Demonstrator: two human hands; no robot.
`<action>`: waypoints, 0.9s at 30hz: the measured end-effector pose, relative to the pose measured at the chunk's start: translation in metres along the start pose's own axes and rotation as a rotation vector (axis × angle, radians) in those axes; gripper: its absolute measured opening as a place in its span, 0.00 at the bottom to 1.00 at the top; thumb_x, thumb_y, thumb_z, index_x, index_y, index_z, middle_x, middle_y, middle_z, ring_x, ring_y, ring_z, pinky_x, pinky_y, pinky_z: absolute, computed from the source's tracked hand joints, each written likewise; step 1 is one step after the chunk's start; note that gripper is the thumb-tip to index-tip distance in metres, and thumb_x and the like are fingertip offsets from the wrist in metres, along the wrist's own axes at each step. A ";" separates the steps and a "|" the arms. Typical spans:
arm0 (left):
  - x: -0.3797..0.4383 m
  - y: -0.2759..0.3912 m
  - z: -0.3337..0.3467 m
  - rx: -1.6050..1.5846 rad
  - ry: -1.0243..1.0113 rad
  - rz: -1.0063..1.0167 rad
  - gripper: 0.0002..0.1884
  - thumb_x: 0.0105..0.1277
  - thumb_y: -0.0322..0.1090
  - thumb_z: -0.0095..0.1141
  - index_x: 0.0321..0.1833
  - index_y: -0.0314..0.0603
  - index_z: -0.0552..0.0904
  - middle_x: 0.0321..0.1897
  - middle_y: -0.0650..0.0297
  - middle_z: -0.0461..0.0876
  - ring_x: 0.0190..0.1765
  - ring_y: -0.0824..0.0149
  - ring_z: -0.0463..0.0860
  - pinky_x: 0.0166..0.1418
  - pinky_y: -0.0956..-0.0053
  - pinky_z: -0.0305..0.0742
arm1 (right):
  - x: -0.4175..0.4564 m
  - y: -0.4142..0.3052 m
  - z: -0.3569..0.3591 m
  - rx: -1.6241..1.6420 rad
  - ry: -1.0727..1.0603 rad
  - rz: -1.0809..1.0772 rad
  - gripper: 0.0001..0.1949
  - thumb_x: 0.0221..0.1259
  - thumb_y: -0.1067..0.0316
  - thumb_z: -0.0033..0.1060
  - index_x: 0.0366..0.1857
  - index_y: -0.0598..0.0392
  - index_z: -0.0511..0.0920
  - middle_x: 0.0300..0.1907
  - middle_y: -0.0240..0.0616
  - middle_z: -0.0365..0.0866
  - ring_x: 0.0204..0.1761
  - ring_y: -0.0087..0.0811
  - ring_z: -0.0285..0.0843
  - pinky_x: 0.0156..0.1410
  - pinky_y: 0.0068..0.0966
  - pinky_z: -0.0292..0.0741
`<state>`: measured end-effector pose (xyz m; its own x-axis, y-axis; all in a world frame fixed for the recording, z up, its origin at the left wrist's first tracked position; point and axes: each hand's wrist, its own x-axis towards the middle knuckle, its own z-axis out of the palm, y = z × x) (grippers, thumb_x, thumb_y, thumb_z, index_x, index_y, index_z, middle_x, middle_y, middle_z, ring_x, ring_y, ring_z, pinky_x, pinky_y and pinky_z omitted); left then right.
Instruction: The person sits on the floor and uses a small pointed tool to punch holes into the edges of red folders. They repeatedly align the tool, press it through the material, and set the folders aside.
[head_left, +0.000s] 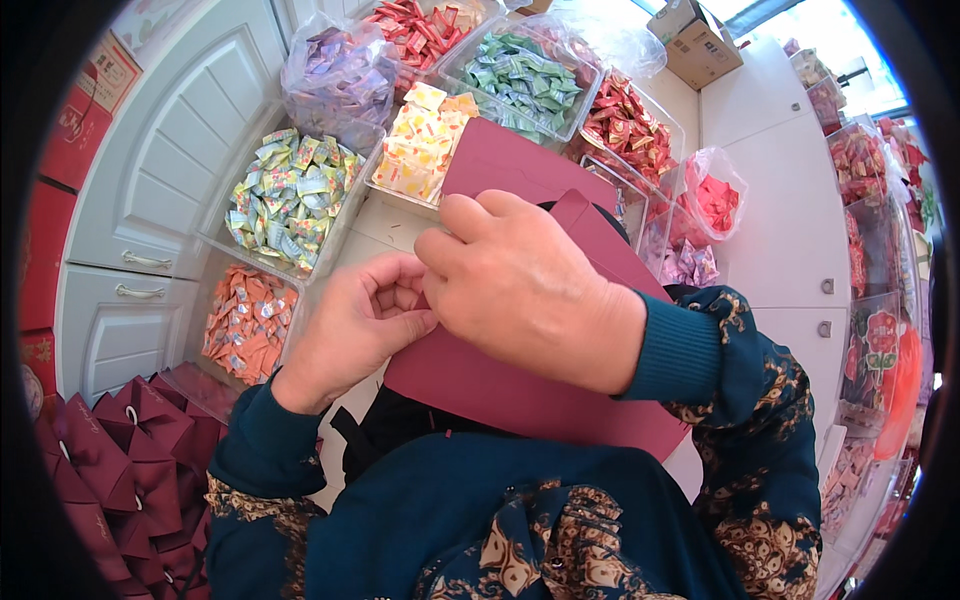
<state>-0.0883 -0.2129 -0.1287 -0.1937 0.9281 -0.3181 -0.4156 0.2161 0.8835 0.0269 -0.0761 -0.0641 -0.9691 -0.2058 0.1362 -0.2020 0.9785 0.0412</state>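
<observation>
A flat maroon cardboard sheet (517, 397), creased and with flaps, lies across the lap. My left hand (367, 322) is at its left edge, with thumb and fingertips pinched together on the card's edge. Over the middle of the sheet, my right hand (517, 277) has its fingers curled, its fingertips hidden behind the hand and close to those of the left. Whether the right fingers grip the card cannot be told. A clear bin of white and yellow wrapped sweets (416, 150) stands just beyond the card.
Clear bins around me hold green-and-yellow packets (292, 199), orange packets (251, 322), green packets (525, 75) and red packets (630, 127). Folded maroon boxes with white cord loops (142, 465) are piled at lower left. White cabinets (772, 195) stand on both sides; a cardboard box (694, 45) is at the back.
</observation>
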 end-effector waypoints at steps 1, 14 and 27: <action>0.001 0.003 0.000 0.015 0.010 0.015 0.19 0.59 0.15 0.56 0.55 0.30 0.75 0.43 0.64 0.80 0.44 0.76 0.80 0.51 0.82 0.76 | 0.000 -0.002 0.000 -0.046 0.017 0.002 0.03 0.38 0.64 0.59 0.17 0.49 0.78 0.27 0.28 0.71 0.37 0.29 0.67 0.38 0.25 0.66; -0.009 0.000 -0.007 -0.058 0.060 -0.073 0.21 0.60 0.15 0.52 0.57 0.31 0.74 0.48 0.59 0.82 0.49 0.74 0.81 0.55 0.79 0.75 | 0.008 0.037 -0.029 0.098 0.292 0.179 0.06 0.51 0.67 0.58 0.31 0.54 0.77 0.25 0.37 0.76 0.31 0.39 0.76 0.36 0.35 0.71; -0.028 0.000 0.011 0.072 -0.060 0.247 0.23 0.63 0.16 0.51 0.62 0.35 0.68 0.48 0.56 0.80 0.49 0.71 0.80 0.53 0.77 0.75 | 0.016 0.078 0.036 1.641 -0.804 0.184 0.13 0.66 0.64 0.57 0.43 0.64 0.80 0.35 0.31 0.83 0.36 0.16 0.77 0.40 0.15 0.75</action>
<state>-0.0731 -0.2353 -0.1163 -0.2274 0.9713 -0.0704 -0.2978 -0.0006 0.9546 -0.0091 -0.0029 -0.0943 -0.7181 -0.5352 -0.4448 0.4621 0.1112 -0.8798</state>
